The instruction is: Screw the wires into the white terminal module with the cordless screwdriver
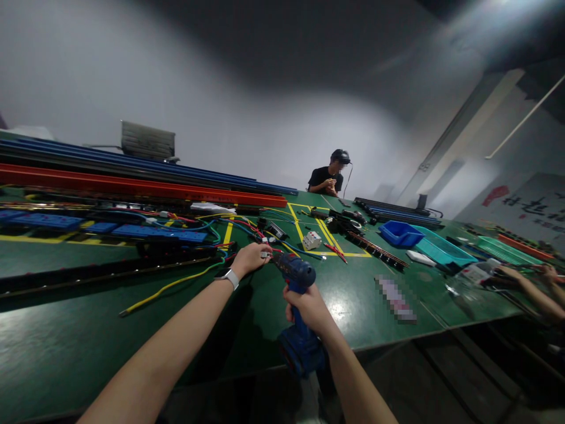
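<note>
My right hand (309,306) is wrapped round the grip of a blue cordless drill (296,275), whose battery base (300,350) hangs below the table's front edge. The drill's nose points left at a small pale part (266,254) that my left hand (251,258) pinches on the green table (353,294). A white watch (228,277) sits on my left wrist. Red, blue and black wires (247,227) run up to the part from behind.
Long red and blue rails (145,185) lie along the far left. A yellow wire (176,282), blue blocks (159,234), a white breaker (311,239) and blue and teal bins (399,232) are on the table. One person sits at the far end (329,176); another person's arms (534,288) reach in at right.
</note>
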